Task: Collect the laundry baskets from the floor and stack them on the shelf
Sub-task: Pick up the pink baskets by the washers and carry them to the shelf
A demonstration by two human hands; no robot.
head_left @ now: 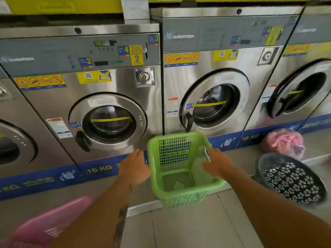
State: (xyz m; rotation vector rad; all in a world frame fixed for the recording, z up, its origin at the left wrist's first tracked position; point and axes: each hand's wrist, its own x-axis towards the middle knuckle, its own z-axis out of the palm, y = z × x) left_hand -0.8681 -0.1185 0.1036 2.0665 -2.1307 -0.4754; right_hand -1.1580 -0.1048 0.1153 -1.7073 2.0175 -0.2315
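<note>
Green basket | left hand beside, grip loose | right hand grip holding rim

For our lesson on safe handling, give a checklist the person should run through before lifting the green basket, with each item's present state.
1. Left hand has hold of the green basket: not ok, it is beside the rim, apart from it.
2. Right hand has hold: cannot tell, its fingers reach over the right wall, but a closed grasp does not show.
3. Basket is empty: ok, only mesh shows inside.
4. Basket stands upright on the floor: ok.
5. Dark round basket leaves room on the right: ok, it lies apart.
6. Shelf is ready: cannot tell, none is in view.
</note>
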